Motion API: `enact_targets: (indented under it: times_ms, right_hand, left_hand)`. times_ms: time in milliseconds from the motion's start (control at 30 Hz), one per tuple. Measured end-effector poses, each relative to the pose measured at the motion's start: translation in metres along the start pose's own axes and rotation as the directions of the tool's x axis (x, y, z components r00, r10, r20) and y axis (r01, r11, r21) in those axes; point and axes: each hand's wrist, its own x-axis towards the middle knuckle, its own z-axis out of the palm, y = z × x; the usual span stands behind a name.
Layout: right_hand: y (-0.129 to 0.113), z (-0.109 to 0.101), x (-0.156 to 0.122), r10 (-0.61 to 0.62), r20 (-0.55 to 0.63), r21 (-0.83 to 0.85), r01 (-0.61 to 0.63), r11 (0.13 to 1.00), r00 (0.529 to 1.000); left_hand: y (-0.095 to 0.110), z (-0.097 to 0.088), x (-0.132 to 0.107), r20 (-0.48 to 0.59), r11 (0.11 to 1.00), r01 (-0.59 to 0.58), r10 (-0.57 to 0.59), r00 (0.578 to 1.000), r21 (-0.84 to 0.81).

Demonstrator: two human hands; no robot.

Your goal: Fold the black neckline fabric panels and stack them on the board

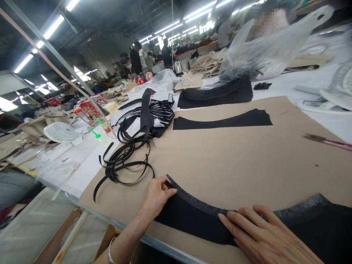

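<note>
A long black fabric piece (198, 220) with a curved upper edge lies along the front of the table. A greyish, rough-looking strip runs along that curve. My left hand (158, 192) pinches the piece's left end between thumb and fingers, where a small black bit shows. Flat on the fabric, towards its right, rests my right hand (258, 229), its fingers stretched out over the curved edge. Part of the piece is hidden beneath it. Farther back, another curved black piece (222, 120) lies flat.
Coiled black strips (126, 161) lie on the left, before a striped black-and-white bundle (162, 112). Behind are stacked black pieces (217, 93) and a clear plastic bag (264, 51). Pink-handled snips (327, 141) lie right, a white fan (63, 132) left. People work in the background.
</note>
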Motion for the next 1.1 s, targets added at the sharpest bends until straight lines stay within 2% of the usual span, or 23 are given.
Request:
enact_targets:
  times_ms: [167, 267, 333, 400, 433, 500, 533, 600, 667, 767, 900, 1100]
  right_hand:
    - [-0.001, -0.011, 0.004, 0.0, 0.075, 0.038, -0.003, 0.999, 0.997]
    - [-0.002, -0.015, 0.007, 0.008, 0.081, 0.032, -0.011, 0.999, 0.997]
    - [-0.003, -0.016, 0.009, 0.013, 0.073, 0.018, -0.014, 1.0, 0.997]
    - [-0.004, -0.015, 0.01, 0.025, 0.071, 0.01, -0.026, 1.0, 0.997]
    - [-0.004, -0.015, 0.01, 0.027, 0.071, 0.01, -0.028, 1.0, 0.997]
    - [-0.005, -0.015, 0.01, 0.035, 0.076, 0.007, -0.035, 0.999, 0.996]
    - [-0.006, -0.015, 0.011, 0.036, 0.078, 0.006, -0.037, 0.999, 0.996]
    - [-0.007, -0.015, 0.012, 0.047, 0.089, 0.014, -0.049, 0.999, 0.995]
    - [-0.008, -0.015, 0.017, 0.067, 0.095, 0.038, -0.071, 0.997, 0.993]
    - [-0.011, -0.014, 0.029, 0.112, 0.103, 0.087, -0.122, 0.989, 0.988]
    - [-0.017, -0.005, 0.05, 0.118, 0.069, 0.072, -0.122, 0.99, 0.991]
    - [-0.02, 0.011, 0.065, 0.055, 0.096, -0.028, -0.053, 0.998, 0.994]
  left_hand:
    - [-0.001, 0.001, -0.002, -0.054, 0.998, -0.034, 0.037, 0.998, 0.052]
    - [0.003, 0.002, -0.009, -0.157, 0.982, -0.085, 0.112, 0.981, 0.168]
    - [0.007, 0.004, -0.018, -0.234, 0.958, -0.144, 0.203, 0.951, 0.247]
    - [0.009, 0.009, -0.03, -0.244, 0.909, -0.292, 0.368, 0.897, 0.297]
    - [0.01, 0.012, -0.037, -0.205, 0.856, -0.402, 0.479, 0.854, 0.323]
    - [0.01, 0.018, -0.049, -0.046, 0.693, -0.624, 0.681, 0.73, 0.36]
    - [0.01, 0.022, -0.055, 0.051, 0.609, -0.702, 0.741, 0.669, 0.369]
    - [0.008, 0.028, -0.064, 0.204, 0.487, -0.781, 0.782, 0.589, 0.39]
    - [0.005, 0.033, -0.068, 0.281, 0.416, -0.804, 0.783, 0.554, 0.426]
    - [0.0, 0.037, -0.069, 0.312, 0.347, -0.808, 0.793, 0.524, 0.475]
    - [-0.007, 0.04, -0.068, 0.299, 0.314, -0.817, 0.818, 0.492, 0.483]
    - [-0.008, 0.041, -0.069, 0.304, 0.341, -0.818, 0.806, 0.508, 0.463]
